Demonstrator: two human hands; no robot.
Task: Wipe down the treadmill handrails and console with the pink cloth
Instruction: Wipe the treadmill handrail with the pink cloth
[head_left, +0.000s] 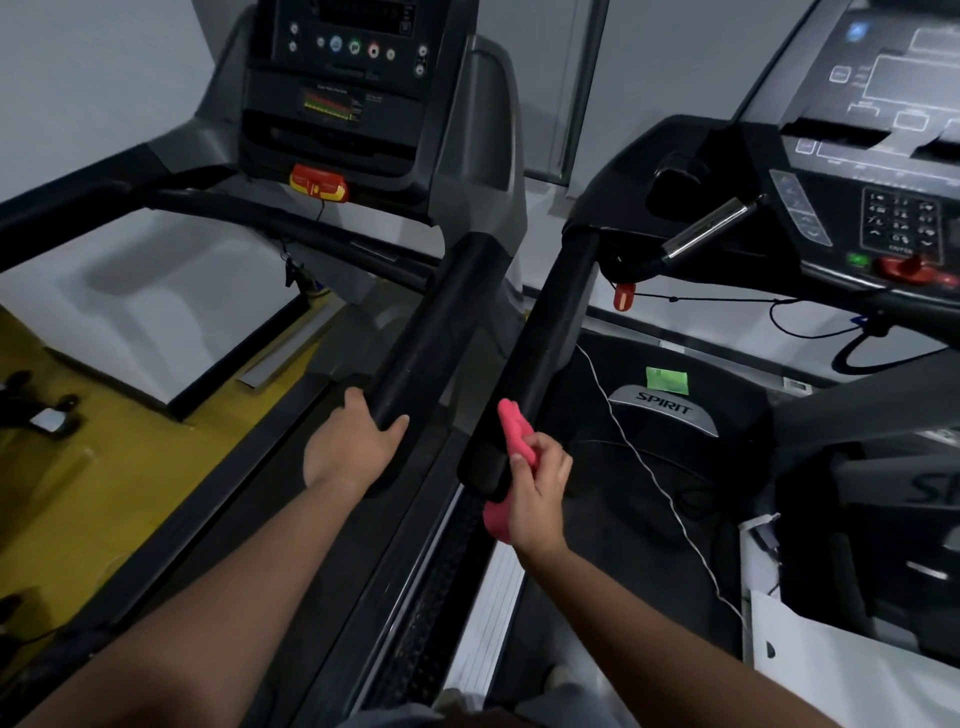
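I stand between two treadmills, one arm reaching out to each. My left hand (353, 444) grips the near end of the left treadmill's handrail (431, 332), a thick black padded bar. The fingers curl over its left side and the thumb hooks round its right side.

My right hand (540, 493) holds the pink cloth (514, 434) bunched in curled fingers. It presses the cloth against the right side of the right treadmill's handrail (545, 338), at that bar's near end. One fold of the cloth sticks up above my fingers along the bar, and another hangs below my palm under the bar's tip. The two handrails run side by side, close together, up toward the consoles.

The left console (353, 62) is dark, with a row of round buttons and a red and yellow safety key (318, 183) at its lower edge. The right console (883, 130) is blurred; I can make out a keypad and a red knob near its bottom edge. A red clip (623, 295) hangs on a black cord below the right console. Below it, the motor cover (665, 413) reads SPIRIT, with a green sticker (666, 379) just above the name. A thin white cord (649, 467) trails past my right hand. At the left edge the floor (78, 467) is yellow.
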